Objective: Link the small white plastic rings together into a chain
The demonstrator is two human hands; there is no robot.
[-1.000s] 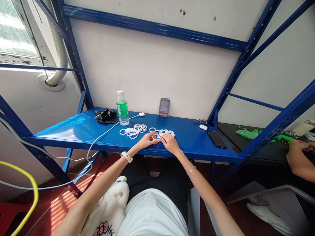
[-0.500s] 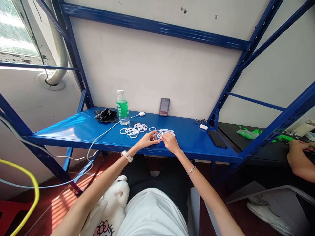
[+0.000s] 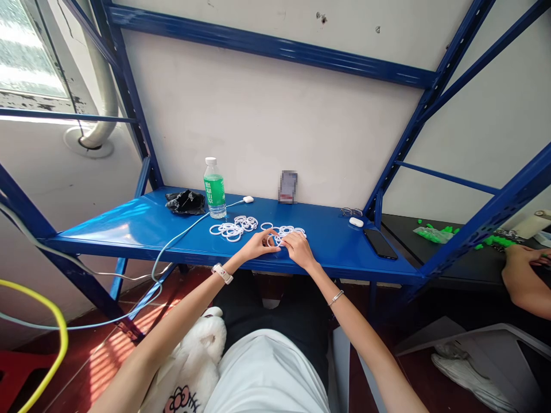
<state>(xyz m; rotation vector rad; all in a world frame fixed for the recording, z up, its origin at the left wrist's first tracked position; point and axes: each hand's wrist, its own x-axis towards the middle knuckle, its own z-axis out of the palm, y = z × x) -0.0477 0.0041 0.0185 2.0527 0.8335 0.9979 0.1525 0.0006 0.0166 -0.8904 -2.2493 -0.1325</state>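
Observation:
Between my two hands is a white ring [image 3: 270,241], held just above the front part of the blue shelf [image 3: 336,248]. The fingers of my left hand [image 3: 257,245] pinch the ring's left side. My right hand [image 3: 298,248] is closed at its right side, its fingertips close together. Behind my right hand lies a pile of white rings [image 3: 284,230], partly hidden by the fingers. A second pile of white rings [image 3: 235,228] rests to the left of my left hand.
A water bottle [image 3: 214,189] and a black plastic bag [image 3: 186,202] stand at the back left. A pale blue cable [image 3: 181,234] crosses the shelf's front edge. On the right lie a phone [image 3: 380,244], a white case [image 3: 356,222] and glasses [image 3: 350,212]. A co-worker's hand [image 3: 523,255] is farther right.
Almost nothing differs. Both hands stay in the same place around the ring, with at most a slight shift of the fingers.

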